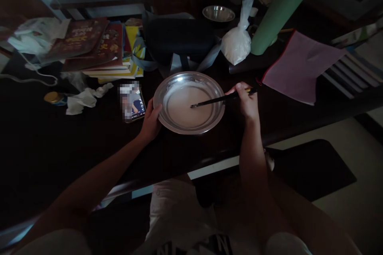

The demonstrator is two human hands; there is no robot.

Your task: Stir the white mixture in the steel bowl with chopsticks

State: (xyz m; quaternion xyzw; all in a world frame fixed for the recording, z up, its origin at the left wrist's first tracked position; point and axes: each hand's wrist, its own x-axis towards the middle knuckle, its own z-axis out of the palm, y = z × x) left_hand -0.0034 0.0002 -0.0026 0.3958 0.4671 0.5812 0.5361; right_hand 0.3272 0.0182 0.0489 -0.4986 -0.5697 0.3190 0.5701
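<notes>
A shallow metal plate (167, 83) sits on the dark table (60, 151) in front of me and holds a pale whitish liquid (187, 109). My left hand (152, 121) grips the plate's left rim. My right hand (245, 101), at the plate's right side, is closed around dark chopsticks (221, 99). Their tips reach into the liquid near the plate's middle.
A phone (133, 103) lies just left of the plate, with crumpled tissue (82, 99) and a small tin (54, 97) further left. Stacked books (98, 48), a dark bag (179, 38), a white powder bag (237, 44), a metal bowl (218, 13), a green roll (281, 8) and a pink cloth (299, 65) crowd the back.
</notes>
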